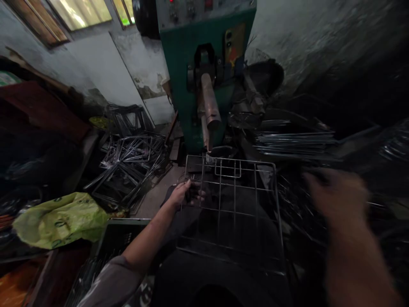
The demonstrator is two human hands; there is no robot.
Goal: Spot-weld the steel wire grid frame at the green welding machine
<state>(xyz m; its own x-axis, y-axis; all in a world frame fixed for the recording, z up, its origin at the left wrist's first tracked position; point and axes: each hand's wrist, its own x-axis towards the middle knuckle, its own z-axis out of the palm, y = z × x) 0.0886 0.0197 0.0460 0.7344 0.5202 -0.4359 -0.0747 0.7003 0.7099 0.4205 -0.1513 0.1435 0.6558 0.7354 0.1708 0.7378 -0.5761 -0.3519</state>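
A wire rack (235, 199), a rectangular metal frame with crossing wires, lies over my lap and reaches up to the machine. My left hand (185, 194) holds its left side, with the fingers curled around the wires. A small rectangular wire loop (240, 168) shows at the rack's far edge, just below the copper electrodes (211, 104) of a green spot welder (179, 55). Away from the rack, my right hand (340, 192) is over dark metal wire pieces (297, 204) on the right. Motion blur smears its fingers, so I cannot tell whether it holds anything.
Rectangular wire frames (134, 153) are piled on the floor at left. A stack of metal rods (294, 140) lies right of the welder. A yellow-green sack (60, 219) sits beside a dark crate (119, 234) at lower left. A phone (234, 42) is on the welder's front.
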